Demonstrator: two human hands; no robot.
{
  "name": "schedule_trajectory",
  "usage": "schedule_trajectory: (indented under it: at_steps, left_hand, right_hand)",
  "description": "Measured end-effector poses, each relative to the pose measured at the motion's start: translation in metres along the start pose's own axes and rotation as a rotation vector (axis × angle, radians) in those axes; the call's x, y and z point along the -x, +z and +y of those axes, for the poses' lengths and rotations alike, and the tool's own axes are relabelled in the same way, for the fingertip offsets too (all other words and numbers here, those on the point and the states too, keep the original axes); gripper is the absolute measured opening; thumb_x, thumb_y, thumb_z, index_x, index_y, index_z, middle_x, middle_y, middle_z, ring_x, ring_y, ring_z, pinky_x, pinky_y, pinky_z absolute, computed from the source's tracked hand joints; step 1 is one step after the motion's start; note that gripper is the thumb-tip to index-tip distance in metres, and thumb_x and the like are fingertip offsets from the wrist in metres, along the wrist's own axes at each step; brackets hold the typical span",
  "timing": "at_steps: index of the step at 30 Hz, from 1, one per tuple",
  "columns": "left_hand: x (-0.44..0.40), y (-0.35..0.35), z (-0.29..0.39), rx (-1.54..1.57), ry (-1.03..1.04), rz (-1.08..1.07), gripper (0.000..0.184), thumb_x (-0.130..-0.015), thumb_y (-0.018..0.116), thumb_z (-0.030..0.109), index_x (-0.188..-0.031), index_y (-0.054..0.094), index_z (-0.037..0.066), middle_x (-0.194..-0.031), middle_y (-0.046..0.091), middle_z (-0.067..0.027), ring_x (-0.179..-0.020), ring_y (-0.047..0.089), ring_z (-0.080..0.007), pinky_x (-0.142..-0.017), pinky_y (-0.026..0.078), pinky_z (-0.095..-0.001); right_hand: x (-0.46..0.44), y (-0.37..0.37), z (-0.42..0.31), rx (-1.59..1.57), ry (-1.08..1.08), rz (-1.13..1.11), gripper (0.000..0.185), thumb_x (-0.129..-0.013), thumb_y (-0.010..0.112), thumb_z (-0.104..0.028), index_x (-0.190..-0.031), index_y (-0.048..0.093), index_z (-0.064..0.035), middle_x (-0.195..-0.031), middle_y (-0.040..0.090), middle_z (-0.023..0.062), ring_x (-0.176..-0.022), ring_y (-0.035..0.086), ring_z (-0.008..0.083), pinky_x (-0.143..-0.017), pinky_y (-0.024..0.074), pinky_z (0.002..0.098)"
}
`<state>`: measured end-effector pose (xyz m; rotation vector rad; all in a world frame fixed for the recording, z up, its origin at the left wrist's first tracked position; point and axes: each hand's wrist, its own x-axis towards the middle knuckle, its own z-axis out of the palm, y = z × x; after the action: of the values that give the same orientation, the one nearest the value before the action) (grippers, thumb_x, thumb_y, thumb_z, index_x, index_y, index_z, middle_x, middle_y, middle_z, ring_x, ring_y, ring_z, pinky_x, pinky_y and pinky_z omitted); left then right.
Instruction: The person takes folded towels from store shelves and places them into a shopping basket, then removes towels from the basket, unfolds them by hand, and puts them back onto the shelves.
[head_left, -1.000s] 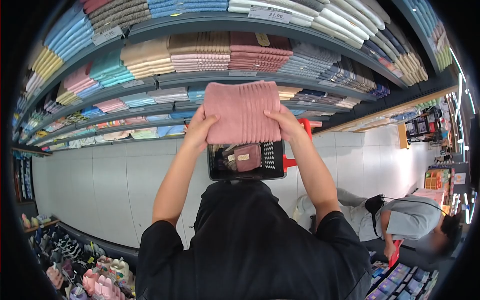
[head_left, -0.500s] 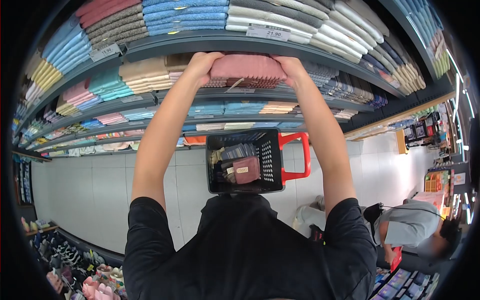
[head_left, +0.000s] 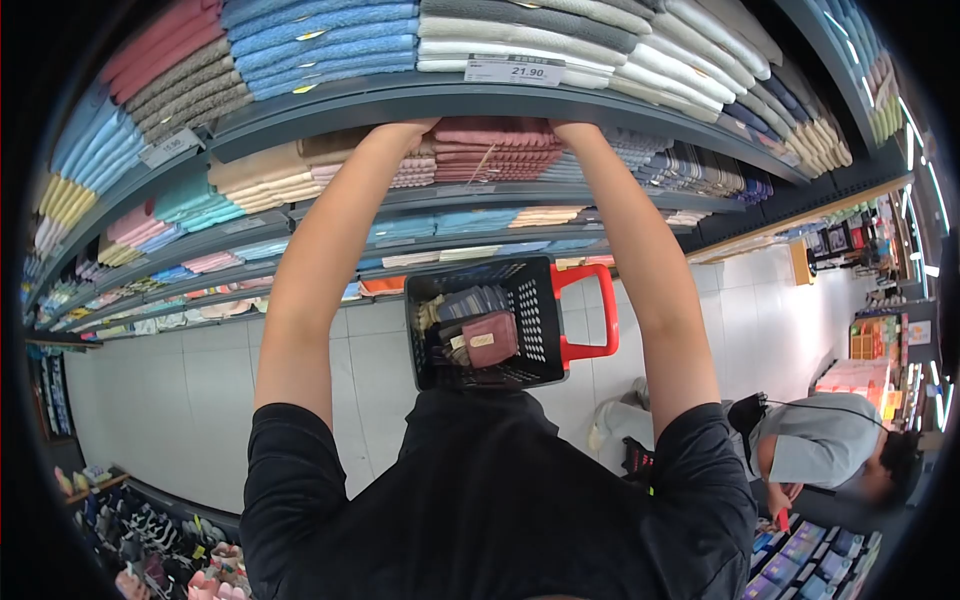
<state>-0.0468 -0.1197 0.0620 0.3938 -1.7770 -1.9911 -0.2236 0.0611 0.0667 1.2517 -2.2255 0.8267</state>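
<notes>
Both my arms reach forward into a shelf of folded towels. My left hand is at the left side of a stack of dusty-pink towels, and my right hand is at its right side. The overhanging shelf edge hides the fingers of both hands, so their grip does not show. A thin pale strip stands out from the front of the stack. Below my arms is a black shopping basket with a red handle. In it lie a folded pink towel with a tag and a grey-blue striped cloth.
The upper shelf carries blue, grey and white towels and a 21.90 price label. Lower shelves hold more folded towels. A person in a grey shirt bends at the right. Slippers are at the lower left.
My hands have moved deeper under the upper shelf. The pink towel they held at the front is now mostly out of sight, and the stack's front shows. The view has shifted slightly.
</notes>
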Motion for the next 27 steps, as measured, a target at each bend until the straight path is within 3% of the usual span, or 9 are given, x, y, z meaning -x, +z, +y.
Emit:
schedule_trajectory:
  at_steps: [7,12,18,24,27]
  left_hand:
    - [-0.006,-0.005,-0.002,-0.516,0.192,0.032,0.037,-0.093,0.058,0.027,-0.122,0.058,0.004,-0.124,0.059,-0.0166,-0.116,0.055,-0.0285,-0.099,0.045,-0.0391]
    - [-0.005,-0.007,0.000,-0.841,0.286,0.037,0.039,-0.093,0.058,0.029,-0.123,0.058,0.004,-0.125,0.059,-0.0166,-0.117,0.054,-0.0291,-0.099,0.044,-0.0392]
    - [0.004,-0.008,0.002,-1.057,0.327,0.012,0.041,-0.093,0.058,0.030,-0.125,0.057,0.005,-0.127,0.058,-0.0167,-0.118,0.054,-0.0298,-0.100,0.043,-0.0392]
    - [0.013,0.004,0.006,-1.149,0.298,0.055,0.046,-0.092,0.057,0.036,-0.129,0.055,0.008,-0.129,0.057,-0.0174,-0.118,0.053,-0.0341,-0.101,0.041,-0.0407]
    - [0.025,0.010,-0.002,-1.208,0.415,0.152,0.042,-0.092,0.054,0.036,-0.123,0.059,0.008,-0.123,0.059,-0.0189,-0.113,0.055,-0.0384,-0.097,0.043,-0.0442]
  right_hand:
    - [0.006,0.013,0.009,0.274,-0.113,0.015,0.039,-0.095,0.050,-0.028,-0.124,0.057,-0.0036,-0.128,0.057,0.0181,-0.118,0.054,0.0335,-0.099,0.0437,0.0422]
    - [0.007,-0.001,-0.006,0.151,0.040,-0.148,0.046,-0.094,0.044,-0.037,-0.126,0.057,-0.0069,-0.134,0.053,0.0178,-0.124,0.047,0.0367,-0.105,0.0361,0.0430]
    - [0.013,0.003,-0.001,0.134,-0.007,-0.122,0.040,-0.094,0.046,-0.030,-0.122,0.059,-0.0053,-0.128,0.056,0.0203,-0.120,0.050,0.0373,-0.103,0.0386,0.0433]
    - [0.032,-0.015,-0.020,0.057,-0.060,-0.144,0.032,-0.090,0.052,-0.021,-0.116,0.061,-0.0034,-0.120,0.060,0.0216,-0.104,0.058,0.0408,-0.090,0.0453,0.0485]
    - [0.064,-0.041,-0.055,0.096,0.037,-0.154,0.029,-0.087,0.058,-0.015,-0.112,0.061,-0.0009,-0.105,0.065,0.0208,-0.090,0.063,0.0356,-0.082,0.0496,0.0434]
